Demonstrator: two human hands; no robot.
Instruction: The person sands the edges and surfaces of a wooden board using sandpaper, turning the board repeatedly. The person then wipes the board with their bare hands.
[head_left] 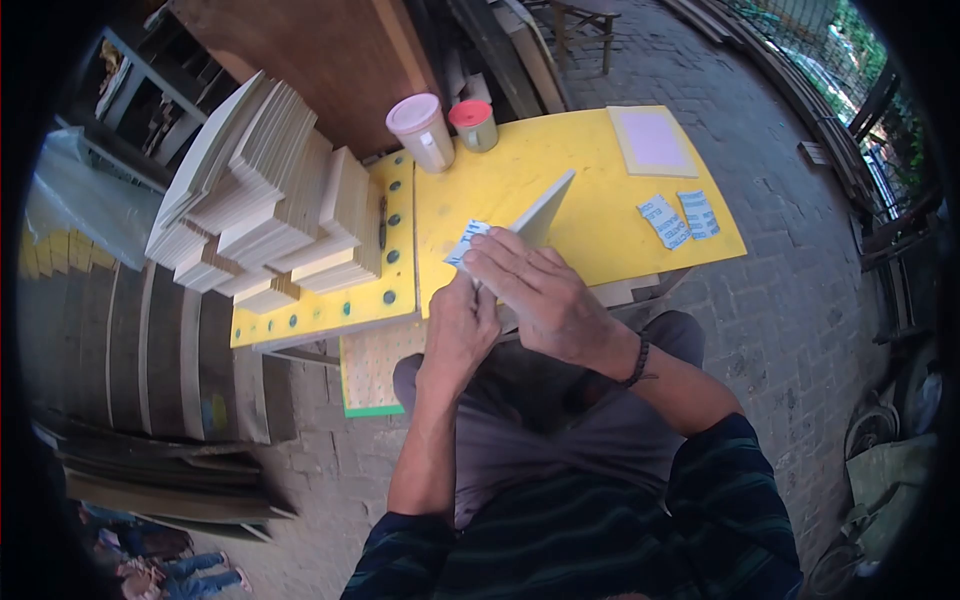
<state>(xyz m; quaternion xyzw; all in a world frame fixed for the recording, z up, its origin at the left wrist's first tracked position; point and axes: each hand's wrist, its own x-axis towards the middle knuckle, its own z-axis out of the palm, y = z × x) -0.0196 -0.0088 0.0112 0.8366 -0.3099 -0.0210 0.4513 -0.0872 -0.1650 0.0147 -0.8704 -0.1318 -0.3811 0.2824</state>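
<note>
My left hand (462, 325) is closed around the near end of a thin pale wooden board (545, 207), which tilts up over the yellow table. My right hand (545, 295) is closed on a piece of sandpaper (467, 240) with blue print on its back, pressed at the board's near end. Its fingers hide part of the paper and much of the board. Two more printed sandpaper pieces, one on the left (662, 222) and one on the right (698, 215), lie on the table to the right.
Stacked pale wooden boards (285, 190) rise at the table's left. Behind stand a pink-lidded mug (425, 140) and a red-lidded cup (474, 126). A pad with a pink sheet (652, 142) lies near the far right corner of the yellow table (520, 150).
</note>
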